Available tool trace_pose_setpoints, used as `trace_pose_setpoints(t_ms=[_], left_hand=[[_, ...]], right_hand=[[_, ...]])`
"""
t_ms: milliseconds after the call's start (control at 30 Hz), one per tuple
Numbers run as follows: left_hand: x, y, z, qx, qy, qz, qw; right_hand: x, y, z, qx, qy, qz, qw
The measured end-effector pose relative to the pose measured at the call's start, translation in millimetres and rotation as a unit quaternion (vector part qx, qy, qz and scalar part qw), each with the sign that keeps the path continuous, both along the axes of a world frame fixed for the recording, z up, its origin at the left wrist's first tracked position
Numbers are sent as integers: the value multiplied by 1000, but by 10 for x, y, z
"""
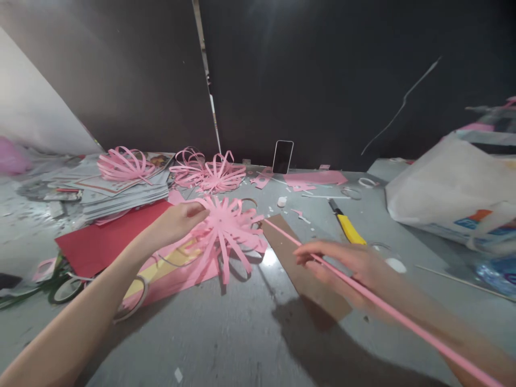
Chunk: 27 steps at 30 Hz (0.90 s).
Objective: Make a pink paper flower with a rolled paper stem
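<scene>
A pink paper flower (pixel 222 216) of many cut strips radiating from a centre lies in front of me, its strips splayed out and curling down. My left hand (pixel 183 220) is closed, its fingertips pinching the flower's upper left edge. Between the fingers of my right hand (pixel 336 263) runs a long thin pink stick (pixel 407 318), slanting from the lower right corner up to the flower's right side. Whether its far tip touches a strip I cannot tell. Pink and yellow paper sheets (pixel 177 279) lie under the flower.
Looped pink paper balls (pixel 220 174) stand at the back, near a stack of papers (pixel 124 196). A phone (pixel 282 157) leans on the dark wall. A yellow cutter knife (pixel 350 228), brown card (pixel 282 236), tape rolls (pixel 139 301), red sheet (pixel 108 231) and white bag (pixel 447 183) surround my hands.
</scene>
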State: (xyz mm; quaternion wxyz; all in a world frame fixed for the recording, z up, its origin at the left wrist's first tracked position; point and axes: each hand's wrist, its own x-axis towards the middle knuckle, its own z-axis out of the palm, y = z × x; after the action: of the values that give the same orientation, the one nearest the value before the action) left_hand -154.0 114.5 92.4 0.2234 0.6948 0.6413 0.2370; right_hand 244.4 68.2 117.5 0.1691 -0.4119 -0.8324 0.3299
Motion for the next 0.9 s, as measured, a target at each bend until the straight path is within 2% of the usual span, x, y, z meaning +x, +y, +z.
trace_pose_setpoints(t_ms=[67, 133, 233, 300, 400, 467, 600, 800, 900], left_hand=[[7, -48, 22, 39, 72, 28, 996], [15, -64, -27, 66, 125, 48, 989], [21, -43, -198, 84, 179, 52, 979], [39, -39, -320, 105, 197, 83, 971], [136, -103, -443, 193, 222, 154, 943], [239, -182, -488, 241, 223, 170, 929], [365, -304, -599, 264, 198, 108, 938], [207, -258, -887, 250, 154, 6, 956], [180, -271, -963, 244, 148, -22, 958]], right_hand=[[63, -79, -72, -23, -9, 10, 1000], [169, -151, -197, -36, -17, 22, 999], [393, -232, -468, -18, -2, 37, 999], [553, -268, -666, -15, -11, 32, 999], [733, -298, -909, 11, -23, 6, 1000], [790, -299, -1017, 30, -32, 2, 999], [792, -250, -1171, 94, -39, 7, 995], [725, -161, -1316, 186, -79, -6, 979], [701, -120, -1337, 200, -91, 13, 975]])
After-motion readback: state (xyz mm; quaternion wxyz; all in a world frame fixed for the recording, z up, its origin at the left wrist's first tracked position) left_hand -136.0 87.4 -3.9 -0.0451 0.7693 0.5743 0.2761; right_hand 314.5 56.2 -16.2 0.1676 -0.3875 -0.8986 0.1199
